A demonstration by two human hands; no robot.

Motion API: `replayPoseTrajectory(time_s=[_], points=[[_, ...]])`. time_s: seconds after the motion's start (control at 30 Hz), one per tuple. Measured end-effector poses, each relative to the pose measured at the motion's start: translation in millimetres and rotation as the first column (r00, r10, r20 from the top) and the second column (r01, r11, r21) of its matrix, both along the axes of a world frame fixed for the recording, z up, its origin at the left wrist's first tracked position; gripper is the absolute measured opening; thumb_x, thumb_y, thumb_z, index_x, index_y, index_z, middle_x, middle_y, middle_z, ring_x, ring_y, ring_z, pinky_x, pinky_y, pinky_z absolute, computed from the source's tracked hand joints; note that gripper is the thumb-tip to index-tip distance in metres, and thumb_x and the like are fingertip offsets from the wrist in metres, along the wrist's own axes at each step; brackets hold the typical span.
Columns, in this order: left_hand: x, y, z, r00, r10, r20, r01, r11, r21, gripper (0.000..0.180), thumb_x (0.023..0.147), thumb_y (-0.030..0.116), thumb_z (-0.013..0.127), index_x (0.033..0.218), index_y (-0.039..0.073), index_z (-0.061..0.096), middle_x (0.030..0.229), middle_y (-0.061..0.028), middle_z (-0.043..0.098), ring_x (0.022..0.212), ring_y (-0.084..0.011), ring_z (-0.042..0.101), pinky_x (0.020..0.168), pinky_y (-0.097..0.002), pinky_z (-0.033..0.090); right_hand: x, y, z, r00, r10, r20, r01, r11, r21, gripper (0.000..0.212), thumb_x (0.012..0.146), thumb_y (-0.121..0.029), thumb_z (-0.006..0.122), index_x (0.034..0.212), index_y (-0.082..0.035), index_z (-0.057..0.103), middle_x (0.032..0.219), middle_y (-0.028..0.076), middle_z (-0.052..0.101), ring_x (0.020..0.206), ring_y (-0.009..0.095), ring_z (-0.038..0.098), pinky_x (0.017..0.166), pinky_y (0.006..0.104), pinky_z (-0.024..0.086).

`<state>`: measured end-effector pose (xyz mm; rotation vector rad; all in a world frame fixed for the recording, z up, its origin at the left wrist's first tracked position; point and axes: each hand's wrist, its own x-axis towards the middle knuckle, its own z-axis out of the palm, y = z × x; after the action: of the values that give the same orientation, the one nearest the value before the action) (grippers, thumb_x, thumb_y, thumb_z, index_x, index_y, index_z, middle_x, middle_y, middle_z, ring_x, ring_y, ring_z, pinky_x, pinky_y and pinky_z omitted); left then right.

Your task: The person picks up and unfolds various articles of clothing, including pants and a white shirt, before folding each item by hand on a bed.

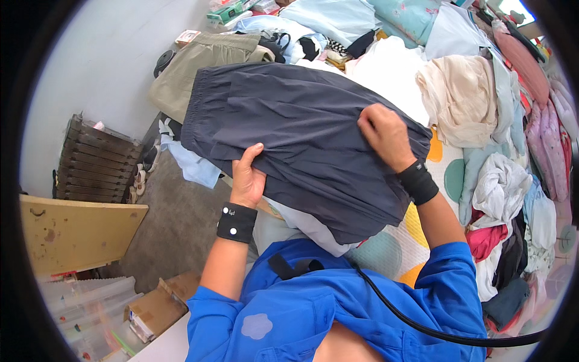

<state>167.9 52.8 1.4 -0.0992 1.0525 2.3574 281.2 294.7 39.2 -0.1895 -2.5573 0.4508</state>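
A pair of dark grey shorts [289,120] is spread out in front of me, its gathered elastic waistband [196,108] toward the left. My left hand [247,181] grips the near edge of the shorts, thumb on top and the other fingers hidden beneath the cloth. On the right part of the shorts, my right hand [386,136] rests with its fingers curled in against the fabric. Creases run across the cloth between the two hands. Both wrists wear black bands.
Khaki trousers [208,66] lie beyond the waistband. Heaped clothes surround the bed's far and right sides, including a cream garment [461,99] and a white one [502,188]. A yellow board [81,232] and a cardboard box [158,311] stand at left. A black cable [422,329] crosses my front.
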Motion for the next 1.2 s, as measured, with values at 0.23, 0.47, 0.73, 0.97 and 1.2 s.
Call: replayPoseTrajectory(time_s=[0.23,0.47,0.73,0.97,1.2], points=[[2.0,9.4,9.0,0.995,0.097,-0.022,-0.099,0.992,-0.076,0.036,0.074,0.003,0.059,0.108,0.003,0.047,0.105,-0.0062,0.052,0.097,-0.0176,0.050,0.086,-0.0314,0.041,-25.7,39.0,4.4,0.988,-0.065,0.138,0.126,0.857,-0.499,0.018,0.080,-0.020,0.054,0.081,-0.002,0.053,0.067,0.009,0.057,0.061,0.020,0.055,0.059,0.0292,0.042],[-2.9,-3.7,2.1,0.667,0.343,-0.661,-0.646,0.708,-0.284,0.046,0.076,0.006,0.060,0.115,0.002,0.036,0.114,-0.0078,0.043,0.102,-0.0189,0.045,0.089,-0.0302,0.035,-22.5,30.2,-0.2,0.964,-0.188,0.190,0.239,0.925,-0.296,0.021,0.077,-0.026,0.058,0.078,-0.004,0.055,0.063,0.007,0.054,0.059,0.019,0.053,0.057,0.0292,0.042],[-73.7,1.0,24.7,0.439,-0.399,-0.805,-0.789,0.258,-0.558,0.032,0.071,0.032,0.064,0.086,0.004,0.062,0.085,-0.0114,0.058,0.079,-0.0256,0.054,0.074,-0.0328,0.040,-2.8,19.2,-3.1,0.994,-0.105,0.021,0.106,0.990,-0.093,0.024,0.075,-0.025,0.059,0.079,-0.002,0.055,0.075,0.011,0.056,0.067,0.025,0.056,0.060,0.0304,0.043],[-84.0,18.6,22.8,0.392,-0.491,-0.778,-0.829,0.178,-0.530,0.031,0.065,0.033,0.067,0.091,0.018,0.063,0.086,-0.0078,0.054,0.081,-0.0263,0.052,0.074,-0.0346,0.041,18.5,19.6,-1.8,0.996,-0.077,0.043,0.084,0.981,-0.174,0.023,0.076,-0.020,0.059,0.083,0.001,0.054,0.077,0.013,0.055,0.068,0.025,0.055,0.062,0.0292,0.043],[-70.8,21.5,26.0,0.338,-0.504,-0.795,-0.875,0.141,-0.462,0.032,0.065,0.028,0.068,0.089,0.010,0.058,0.084,-0.0074,0.054,0.080,-0.0229,0.052,0.072,-0.0332,0.041,31.1,17.3,-1.3,0.996,-0.076,0.039,0.082,0.975,-0.206,0.022,0.076,-0.018,0.059,0.084,0.001,0.054,0.079,0.013,0.055,0.068,0.025,0.055,0.062,0.0281,0.044]])
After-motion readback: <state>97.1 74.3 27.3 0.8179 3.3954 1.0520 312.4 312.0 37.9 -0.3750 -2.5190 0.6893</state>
